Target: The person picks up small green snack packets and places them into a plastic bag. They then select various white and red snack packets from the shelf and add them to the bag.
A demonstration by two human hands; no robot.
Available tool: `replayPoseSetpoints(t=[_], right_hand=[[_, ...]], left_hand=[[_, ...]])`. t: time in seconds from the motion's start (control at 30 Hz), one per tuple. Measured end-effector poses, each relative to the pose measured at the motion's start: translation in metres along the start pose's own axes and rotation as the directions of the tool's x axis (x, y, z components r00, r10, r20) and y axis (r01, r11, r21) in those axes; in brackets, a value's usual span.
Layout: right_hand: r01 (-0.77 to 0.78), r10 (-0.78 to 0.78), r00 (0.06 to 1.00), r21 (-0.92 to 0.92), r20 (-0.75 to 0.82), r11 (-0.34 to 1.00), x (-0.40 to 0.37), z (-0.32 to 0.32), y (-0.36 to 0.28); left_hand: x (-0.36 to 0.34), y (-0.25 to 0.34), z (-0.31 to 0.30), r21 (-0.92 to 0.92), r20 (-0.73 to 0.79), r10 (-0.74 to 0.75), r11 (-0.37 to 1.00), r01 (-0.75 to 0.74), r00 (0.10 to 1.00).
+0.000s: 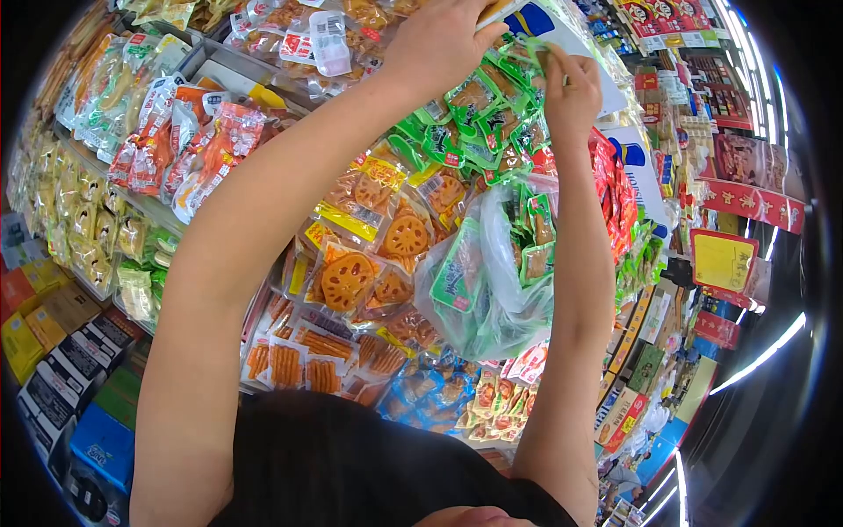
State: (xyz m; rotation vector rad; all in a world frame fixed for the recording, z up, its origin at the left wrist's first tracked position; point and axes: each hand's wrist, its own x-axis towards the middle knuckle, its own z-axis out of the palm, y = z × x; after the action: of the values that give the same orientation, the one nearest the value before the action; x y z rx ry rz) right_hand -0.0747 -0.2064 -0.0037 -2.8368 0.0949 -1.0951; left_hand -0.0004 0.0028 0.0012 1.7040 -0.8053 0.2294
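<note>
At the top of the head view, my left hand point(439, 44) is at the near edge of a white board point(562, 39) with a blue print. Its thumb and a finger appear closed on that edge, partly cut off by the frame. My right hand point(572, 92) pinches a small green packet point(531, 53) above a pile of green snack packets point(483, 110). Between my forearms, a translucent plastic bag point(496, 281) stands open on the goods, with several green packets inside it.
Lotus-root slice packs point(351, 277) lie left of the bag. Nearer me are stick-snack packs point(294, 364) and blue-wrapped packets point(426, 386). Red packets point(612, 193) are beside my right forearm. Vacuum-packed meat point(215, 149) fills a tray at left. Shelves and hanging signs point(724, 259) line the right.
</note>
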Motion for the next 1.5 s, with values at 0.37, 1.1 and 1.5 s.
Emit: replayPoseSetpoints(t=[0.37, 1.1, 1.5], right_hand=[[-0.032, 0.054, 0.982, 0.121, -0.181, 0.992, 0.017, 0.017, 0.005], [0.012, -0.034, 0.983, 0.126, 0.179, 0.992, -0.014, -0.014, -0.007], [-0.001, -0.017, 0.978, -0.089, -0.206, 0.996, -0.096, -0.258, -0.184]], left_hand=[[0.000, -0.004, 0.003, 0.001, -0.024, 0.035, 0.999, -0.035, 0.999], [-0.001, -0.004, 0.003, -0.010, -0.020, 0.003, 1.000, -0.003, 1.000], [-0.003, -0.017, 0.017, 0.224, -0.191, 0.202, 0.962, -0.158, 0.961]])
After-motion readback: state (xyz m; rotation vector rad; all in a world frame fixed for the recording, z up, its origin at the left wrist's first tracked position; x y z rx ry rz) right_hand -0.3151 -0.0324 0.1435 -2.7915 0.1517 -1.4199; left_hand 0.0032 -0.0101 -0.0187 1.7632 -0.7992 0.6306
